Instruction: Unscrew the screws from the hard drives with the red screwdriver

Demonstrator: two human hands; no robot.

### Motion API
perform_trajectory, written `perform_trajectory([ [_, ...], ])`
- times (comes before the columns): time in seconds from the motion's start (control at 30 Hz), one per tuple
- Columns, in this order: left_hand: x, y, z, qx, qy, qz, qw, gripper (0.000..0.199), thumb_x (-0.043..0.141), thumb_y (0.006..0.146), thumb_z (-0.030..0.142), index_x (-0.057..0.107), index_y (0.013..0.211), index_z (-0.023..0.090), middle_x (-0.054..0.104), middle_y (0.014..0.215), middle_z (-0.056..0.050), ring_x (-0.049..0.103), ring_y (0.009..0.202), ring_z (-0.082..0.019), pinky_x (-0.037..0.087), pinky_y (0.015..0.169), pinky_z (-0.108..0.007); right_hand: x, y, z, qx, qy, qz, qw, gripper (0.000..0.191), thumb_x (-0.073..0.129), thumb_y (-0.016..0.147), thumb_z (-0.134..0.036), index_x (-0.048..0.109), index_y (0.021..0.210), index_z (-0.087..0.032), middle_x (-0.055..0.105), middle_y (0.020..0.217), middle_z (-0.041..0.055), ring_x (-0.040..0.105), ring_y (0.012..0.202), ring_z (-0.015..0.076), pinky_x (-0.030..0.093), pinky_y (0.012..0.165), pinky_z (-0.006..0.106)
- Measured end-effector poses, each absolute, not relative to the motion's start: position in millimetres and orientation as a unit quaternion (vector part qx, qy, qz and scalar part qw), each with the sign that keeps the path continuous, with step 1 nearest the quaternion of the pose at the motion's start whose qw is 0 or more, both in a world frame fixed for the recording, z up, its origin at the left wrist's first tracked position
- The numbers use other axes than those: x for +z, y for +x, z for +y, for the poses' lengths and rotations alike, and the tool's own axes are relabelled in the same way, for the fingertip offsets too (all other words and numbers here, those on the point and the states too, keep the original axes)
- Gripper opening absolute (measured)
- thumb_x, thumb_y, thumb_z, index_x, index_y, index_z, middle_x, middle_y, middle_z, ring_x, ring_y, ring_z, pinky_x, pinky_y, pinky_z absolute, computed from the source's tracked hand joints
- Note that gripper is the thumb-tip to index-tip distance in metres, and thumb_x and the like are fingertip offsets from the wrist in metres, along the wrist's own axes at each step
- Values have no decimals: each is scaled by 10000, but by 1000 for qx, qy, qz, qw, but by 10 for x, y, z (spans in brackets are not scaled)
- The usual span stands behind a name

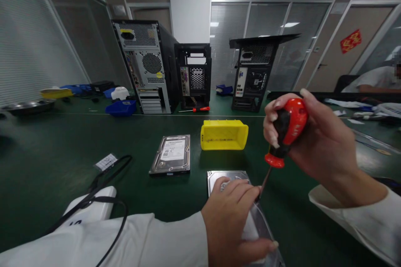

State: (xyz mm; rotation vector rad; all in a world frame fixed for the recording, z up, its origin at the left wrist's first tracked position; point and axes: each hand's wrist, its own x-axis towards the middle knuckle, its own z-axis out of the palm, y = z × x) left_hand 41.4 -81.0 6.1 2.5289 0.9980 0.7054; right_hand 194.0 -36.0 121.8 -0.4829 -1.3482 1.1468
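Observation:
My right hand point(322, 137) is closed around the red and black handle of a screwdriver point(290, 127), whose shaft slants down to the right side of a silver hard drive point(265, 223). Across that drive lies my left hand point(233, 212), holding it against the table with fingers bent over it and thumb spread. Its fingertips are beside the screwdriver tip; the exact contact there is hidden. A second hard drive point(172, 152), label up, lies left of the held one. Beyond them stands a yellow plastic bin point(224, 135) with its open side toward me.
Computer cases point(150, 66) stand along the back, with another red screwdriver point(200, 109) before them. A blue bin point(120, 108) is at back left. A black cable point(106, 171) runs over a white box point(100, 206) near my left sleeve. A person point(377, 77) sits at far right.

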Motion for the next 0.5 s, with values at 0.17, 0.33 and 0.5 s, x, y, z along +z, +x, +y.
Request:
perform_trajectory([
  [0.17, 20, 421, -798, 264, 879, 358, 174, 757, 684, 669, 504, 395, 1299, 199, 511, 1296, -47, 443, 1183, -260, 242, 1040, -451, 1222, 1940, -355, 474, -210, -559, 648, 125, 569, 791, -255, 556, 705, -165, 565, 948, 17, 600, 744, 105, 519, 615, 204],
  [0.33, 46, 405, -819, 265, 872, 367, 183, 821, 700, 667, 489, 346, 1340, 179, 463, 1341, -75, 407, 1215, -264, 221, 1060, -445, 1227, 1938, -349, 509, -177, -575, 616, 134, 538, 823, -235, 452, 730, -189, 459, 604, -40, 424, 437, 50, 331, 382, 158],
  [0.5, 86, 396, -810, 239, 879, 364, 193, 788, 667, 694, 506, 364, 1339, 171, 460, 1337, -82, 399, 1215, -277, 219, 1059, -462, 1221, 1953, -349, 504, -145, -606, 598, 268, 343, 894, -364, 552, 851, -201, 441, 613, -7, 429, 472, 87, 335, 413, 202],
])
